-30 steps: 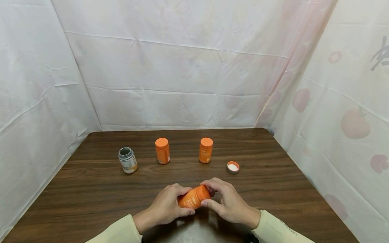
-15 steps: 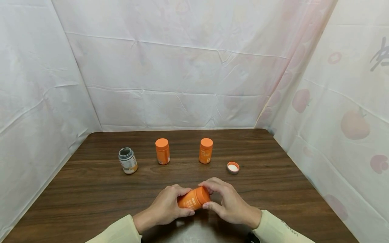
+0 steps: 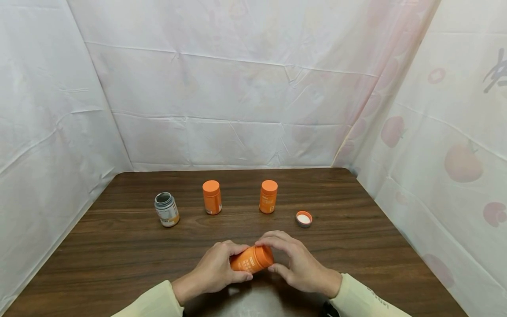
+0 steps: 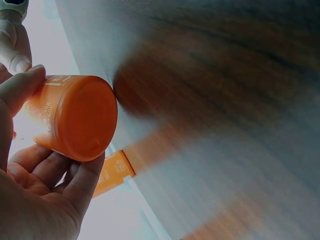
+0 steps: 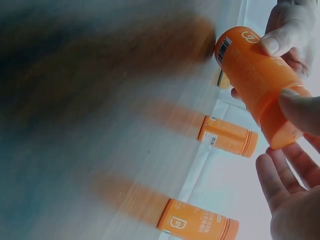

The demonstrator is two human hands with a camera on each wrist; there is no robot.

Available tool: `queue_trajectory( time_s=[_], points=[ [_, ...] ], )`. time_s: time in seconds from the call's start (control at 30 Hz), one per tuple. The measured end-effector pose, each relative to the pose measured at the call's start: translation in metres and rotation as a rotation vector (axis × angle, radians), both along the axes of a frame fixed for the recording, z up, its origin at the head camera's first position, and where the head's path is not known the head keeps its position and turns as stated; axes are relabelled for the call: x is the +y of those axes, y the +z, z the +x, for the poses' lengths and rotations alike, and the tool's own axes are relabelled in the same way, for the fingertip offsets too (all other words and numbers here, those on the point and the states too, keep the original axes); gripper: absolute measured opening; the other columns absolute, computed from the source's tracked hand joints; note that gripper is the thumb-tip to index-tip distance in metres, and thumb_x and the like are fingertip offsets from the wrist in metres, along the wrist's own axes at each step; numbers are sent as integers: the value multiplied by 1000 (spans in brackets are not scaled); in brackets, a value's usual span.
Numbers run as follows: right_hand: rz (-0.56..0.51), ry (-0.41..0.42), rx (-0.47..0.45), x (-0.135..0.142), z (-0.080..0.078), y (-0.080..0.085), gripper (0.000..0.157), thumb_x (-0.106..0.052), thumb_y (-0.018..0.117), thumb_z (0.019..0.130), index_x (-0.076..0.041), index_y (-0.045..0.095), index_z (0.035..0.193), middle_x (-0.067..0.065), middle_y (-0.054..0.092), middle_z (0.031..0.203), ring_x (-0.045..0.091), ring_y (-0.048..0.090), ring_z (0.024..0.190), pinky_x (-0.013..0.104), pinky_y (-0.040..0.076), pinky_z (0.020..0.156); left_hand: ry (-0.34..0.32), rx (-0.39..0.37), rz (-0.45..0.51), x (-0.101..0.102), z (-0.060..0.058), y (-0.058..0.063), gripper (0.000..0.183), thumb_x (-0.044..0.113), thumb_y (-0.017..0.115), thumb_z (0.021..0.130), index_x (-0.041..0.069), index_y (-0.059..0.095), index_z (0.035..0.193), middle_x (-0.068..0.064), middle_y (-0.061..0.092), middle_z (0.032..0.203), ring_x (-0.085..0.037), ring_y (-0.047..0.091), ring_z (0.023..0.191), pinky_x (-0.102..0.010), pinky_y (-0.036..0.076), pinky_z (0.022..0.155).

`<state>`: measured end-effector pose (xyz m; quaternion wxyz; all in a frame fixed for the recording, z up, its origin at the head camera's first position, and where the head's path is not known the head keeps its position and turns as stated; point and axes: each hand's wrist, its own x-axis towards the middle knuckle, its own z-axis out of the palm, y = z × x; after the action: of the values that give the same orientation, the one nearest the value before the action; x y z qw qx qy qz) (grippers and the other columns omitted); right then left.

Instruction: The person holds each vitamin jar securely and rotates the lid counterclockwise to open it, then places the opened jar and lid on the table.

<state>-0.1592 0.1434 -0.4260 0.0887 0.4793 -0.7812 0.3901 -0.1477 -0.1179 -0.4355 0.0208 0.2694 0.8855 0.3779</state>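
Observation:
An orange screw-top bottle [image 3: 245, 262] is held tilted low over the near part of the table, its lid end up and to the right in the head view. Around its body curl the fingers and thumb of my left hand [image 3: 217, 267]. At the orange lid [image 3: 264, 255] is my right hand [image 3: 298, 263], thumb on one side and fingertips on the other. The left wrist view shows the base of the bottle [image 4: 89, 119] at or very near the tabletop. In the right wrist view, the thumb lies on the lid [image 5: 278, 125] and fingertips touch its rim.
Two capped orange bottles, one left [image 3: 212, 199] and one right [image 3: 268, 199], stand upright farther back on the wooden table [image 3: 119, 251]. An uncapped grey jar [image 3: 168, 211] is at the left. An upturned loose lid [image 3: 304, 219] lies at the right. White sheets surround the table.
My right fingers have shifted left over the top of the lid, while the thumb has slid slightly right along it. The left hand and bottle have barely moved.

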Motion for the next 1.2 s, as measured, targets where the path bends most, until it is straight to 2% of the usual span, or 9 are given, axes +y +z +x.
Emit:
queue_trajectory(
  time_s=[0.17, 0.3, 0.4, 0.53, 0.63, 0.77, 1.2],
  points=[
    [-7, 0, 20, -1, 0, 0, 82, 10, 86, 71, -20, 57, 141, -1, 57, 136, 16, 54, 126, 34, 47, 104, 6, 3, -4, 0, 0, 0, 49, 39, 92, 76, 31, 74, 120, 20, 66, 94, -2, 56, 83, -27, 47, 71],
    [-27, -21, 26, -1, 1, 0, 81, -1, 90, 74, -20, 54, 144, 0, 58, 137, 17, 56, 123, 36, 52, 98, 5, 7, -1, 0, 1, 0, 49, 38, 92, 76, 30, 74, 120, 19, 67, 95, -2, 57, 84, -27, 47, 71],
    [-39, -62, 17, -1, 2, 0, 71, -16, 89, 82, -17, 53, 143, -1, 60, 133, 16, 60, 116, 37, 54, 90, 6, -1, 3, 0, 1, 1, 48, 39, 92, 76, 29, 75, 119, 18, 67, 97, -2, 56, 84, -27, 47, 71],
    [-33, -146, -6, -2, 3, 0, 54, -31, 81, 91, -17, 57, 137, -4, 64, 118, 11, 60, 100, 35, 55, 80, 6, -14, 10, 0, 1, 1, 47, 37, 92, 76, 28, 75, 119, 18, 68, 98, -3, 56, 85, -27, 47, 71],
    [-17, -215, -44, -2, 3, 0, 44, -37, 78, 93, -17, 62, 129, -7, 63, 105, 10, 58, 89, 32, 54, 74, 6, -16, 15, 1, 1, 1, 46, 35, 92, 77, 28, 75, 119, 19, 68, 97, -3, 57, 84, -26, 47, 71],
    [12, -276, -99, -3, 4, -1, 39, -41, 77, 93, -15, 66, 120, -9, 62, 96, 14, 60, 80, 30, 53, 70, 10, -10, 16, 1, 2, 1, 46, 35, 92, 77, 28, 75, 119, 19, 68, 98, -3, 57, 84, -26, 48, 71],
    [24, -269, -161, -6, 3, -2, 33, -42, 78, 91, -18, 68, 111, -9, 61, 85, 13, 59, 68, 28, 52, 60, 14, 2, 19, 0, 2, 0, 45, 34, 92, 77, 29, 75, 118, 20, 68, 97, -3, 58, 84, -26, 48, 71]
  ],
)
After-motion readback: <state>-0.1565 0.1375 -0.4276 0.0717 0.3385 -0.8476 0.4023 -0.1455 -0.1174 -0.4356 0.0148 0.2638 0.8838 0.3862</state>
